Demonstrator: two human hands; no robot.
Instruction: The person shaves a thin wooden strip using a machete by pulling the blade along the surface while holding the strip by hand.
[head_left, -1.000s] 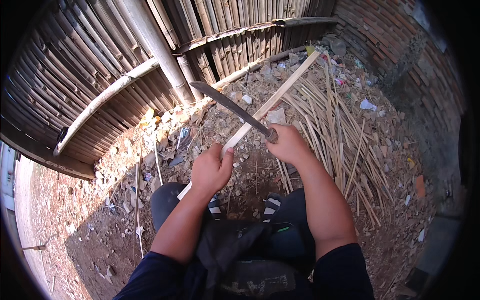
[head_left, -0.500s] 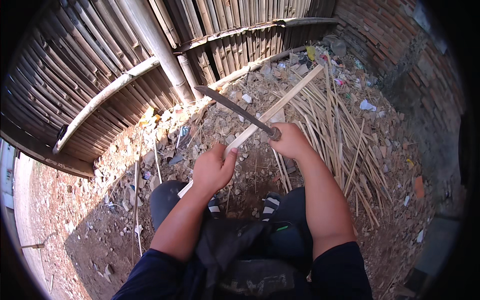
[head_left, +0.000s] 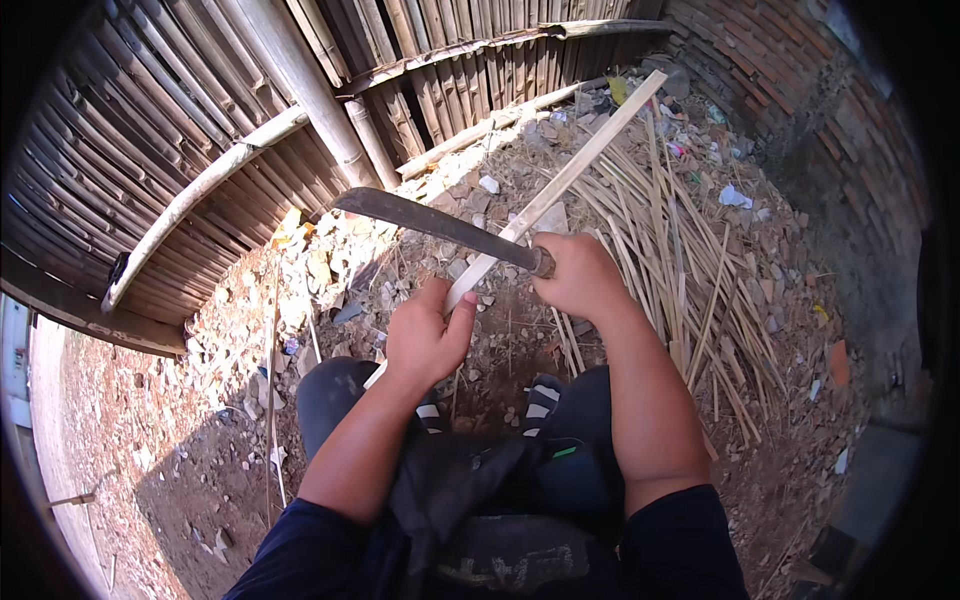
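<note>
1. Currently, L hand (head_left: pixel 428 335) is wrapped firmly around a pale flat strip (head_left: pixel 580 168), thumb on one side, fingers on the other.
2. Strip runs diag. thru that grip: long end goes up & to the R, well past the hand; short end pokes out below, nr the L knee (head_left: pixel 335 392).
3. R hand (head_left: pixel 580 280) is clamped on the handle of a machete (head_left: pixel 430 220), just beside the strip, on its R side.
4. Dark curved blade points up-L & crosses over the strip btwn the two hands; can't tell if its edge touches.
5. Pile of thin strips (head_left: pixel 690 290) lies on the rubble-strewn ground (head_left: pixel 500 340), R of & beyond the R hand.
6. Bamboo wall (head_left: pixel 130 130) stands up-L, brick wall (head_left: pixel 745 65) up-R.
7. Striped footwear (head_left: pixel 540 405) shows btwn the knees, below both hands.
</note>
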